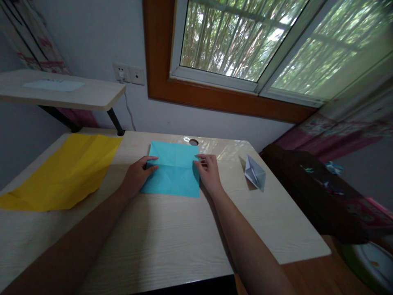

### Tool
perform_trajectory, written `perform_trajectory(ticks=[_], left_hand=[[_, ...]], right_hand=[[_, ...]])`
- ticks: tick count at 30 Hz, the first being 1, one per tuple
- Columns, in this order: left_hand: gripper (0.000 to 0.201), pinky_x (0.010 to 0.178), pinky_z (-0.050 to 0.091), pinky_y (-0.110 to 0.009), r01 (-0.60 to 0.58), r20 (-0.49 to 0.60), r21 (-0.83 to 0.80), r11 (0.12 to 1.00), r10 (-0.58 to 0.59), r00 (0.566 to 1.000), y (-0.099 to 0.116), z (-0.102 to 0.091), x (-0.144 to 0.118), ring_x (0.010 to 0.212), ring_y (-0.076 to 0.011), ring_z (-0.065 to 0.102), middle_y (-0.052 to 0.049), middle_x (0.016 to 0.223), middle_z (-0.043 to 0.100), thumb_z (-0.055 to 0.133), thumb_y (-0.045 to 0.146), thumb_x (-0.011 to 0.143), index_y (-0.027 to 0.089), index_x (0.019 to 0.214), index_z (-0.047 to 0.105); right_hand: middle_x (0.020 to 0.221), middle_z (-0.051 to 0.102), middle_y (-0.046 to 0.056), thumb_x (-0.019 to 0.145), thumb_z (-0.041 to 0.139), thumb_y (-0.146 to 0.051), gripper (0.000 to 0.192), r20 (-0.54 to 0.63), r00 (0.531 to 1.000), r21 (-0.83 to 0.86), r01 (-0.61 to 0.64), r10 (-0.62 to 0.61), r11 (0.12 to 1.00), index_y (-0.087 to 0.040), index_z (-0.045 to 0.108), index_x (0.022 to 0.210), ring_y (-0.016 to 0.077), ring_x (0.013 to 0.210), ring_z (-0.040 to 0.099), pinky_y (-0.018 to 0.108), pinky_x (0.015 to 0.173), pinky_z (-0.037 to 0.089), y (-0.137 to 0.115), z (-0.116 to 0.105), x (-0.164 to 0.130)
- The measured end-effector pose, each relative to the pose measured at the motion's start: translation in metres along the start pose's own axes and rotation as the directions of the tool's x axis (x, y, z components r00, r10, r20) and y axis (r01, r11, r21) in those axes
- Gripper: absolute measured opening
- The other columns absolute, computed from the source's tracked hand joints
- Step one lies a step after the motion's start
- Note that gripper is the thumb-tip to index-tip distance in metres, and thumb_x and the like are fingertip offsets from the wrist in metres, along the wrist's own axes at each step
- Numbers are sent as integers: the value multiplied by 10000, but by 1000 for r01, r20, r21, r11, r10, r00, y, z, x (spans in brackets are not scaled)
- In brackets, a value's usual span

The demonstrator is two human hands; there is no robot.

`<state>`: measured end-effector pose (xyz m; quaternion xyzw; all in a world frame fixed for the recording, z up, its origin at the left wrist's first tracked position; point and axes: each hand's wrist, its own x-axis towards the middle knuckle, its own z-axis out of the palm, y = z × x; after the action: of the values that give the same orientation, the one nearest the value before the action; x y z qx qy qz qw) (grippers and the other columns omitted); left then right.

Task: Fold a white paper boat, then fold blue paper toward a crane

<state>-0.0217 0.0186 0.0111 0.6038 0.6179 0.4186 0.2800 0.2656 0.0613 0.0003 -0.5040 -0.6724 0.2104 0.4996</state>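
A light blue sheet of paper (pixel 175 178) lies on the desk in front of me, with a crease running across its middle and fainter creases elsewhere. My left hand (pixel 139 172) grips its left edge, thumb and index finger resting over the paper. At the opposite edge, my right hand (pixel 210 169) holds the sheet between thumb and bent fingers. The undersides of both hands' grips are hidden. To the right of my right hand stands a folded grey-white paper piece (pixel 255 173) with pointed corners.
A large yellow sheet (pixel 67 172) covers the desk's left side, below a raised shelf (pixel 92 96) on black legs. The pale wooden desk (pixel 172 237) has a round cable hole (pixel 193 142) near its back edge. Behind are a wall socket (pixel 129 74) and a window (pixel 227 41).
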Motion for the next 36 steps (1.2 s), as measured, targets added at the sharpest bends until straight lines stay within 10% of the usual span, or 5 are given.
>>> perform_trajectory(ticks=[5,10,18,26,36], left_hand=[[267,708,418,-304,-12,-6,-76,997,11,1000,-1,1,1,728,-210,559,-6,749,664,756,395,770,248,990,784],[240,765,446,-341,-15,33,-62,998,17,999,-5,2,3,766,-229,586,-21,819,700,729,412,802,261,982,781],[326,1163,277,-555,-295,-114,308,905,342,933,-19,6,8,1316,-365,447,-127,1361,533,771,490,785,248,1002,777],[548,1227,110,-604,-516,358,294,804,408,840,-26,11,1,1459,-355,367,-117,1481,546,685,560,852,274,1318,644],[652,1219,90,-615,-532,429,286,797,390,815,-25,11,-4,1439,-384,395,-132,1513,511,696,599,825,291,1391,595]], right_hand=[[1471,499,104,914,671,-434,405,237,938,-177,299,-254,938,-306,646,1297,296,1389,430,515,1164,349,-12,1,-4],[1539,476,132,849,723,-546,738,520,819,-209,397,-243,894,-283,476,1492,336,1445,403,565,1189,307,-6,4,-8],[1491,541,123,835,727,-568,660,554,801,-245,418,-228,875,-274,587,1409,338,1371,496,539,1159,358,-1,2,-7],[1469,559,109,763,751,-648,705,602,770,-251,433,-210,866,-307,627,1368,362,1276,524,562,1090,388,-12,1,-11],[1598,398,115,831,663,-671,815,637,729,-219,483,-251,847,-284,446,1514,339,1475,354,589,1220,207,-21,3,-11]])
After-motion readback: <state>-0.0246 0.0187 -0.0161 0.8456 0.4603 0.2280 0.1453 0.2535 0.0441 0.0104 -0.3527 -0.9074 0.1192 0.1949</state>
